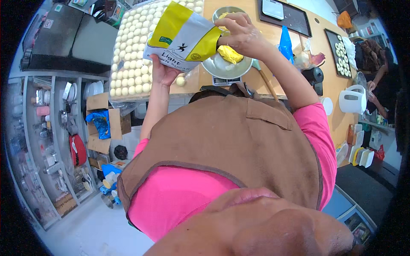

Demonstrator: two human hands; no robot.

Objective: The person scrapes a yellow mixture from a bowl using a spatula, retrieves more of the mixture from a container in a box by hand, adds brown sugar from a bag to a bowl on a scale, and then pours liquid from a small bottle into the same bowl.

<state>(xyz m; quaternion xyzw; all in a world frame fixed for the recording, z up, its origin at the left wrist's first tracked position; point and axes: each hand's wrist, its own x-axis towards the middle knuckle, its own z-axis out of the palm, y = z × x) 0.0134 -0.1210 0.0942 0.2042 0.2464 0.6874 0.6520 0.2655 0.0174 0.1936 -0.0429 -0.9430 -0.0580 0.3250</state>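
Note:
My left hand (163,73) is closed on the lower edge of a white and yellow-green sugar bag (188,30), which is tilted over the worktable. My right hand (244,36) has its bent fingers at the bag's right end, gripping it by the edge; the fingertips are partly hidden. Just below that end stands a metal bowl (218,68) holding a yellow mass (230,54) that looks like butter or margarine. Under the bowl a scale (226,80) shows in part. A second metal bowl (232,9) sits behind, partly covered by my right hand.
Rows of pale round dough balls (132,64) cover the table's left side. A wooden-handled spatula (267,83) lies right of the bowl. Farther right are a blue bag (286,45), dark trays (294,21), a white pitcher (352,100) and another person's hand (372,85). Shelves (55,141) stand at left.

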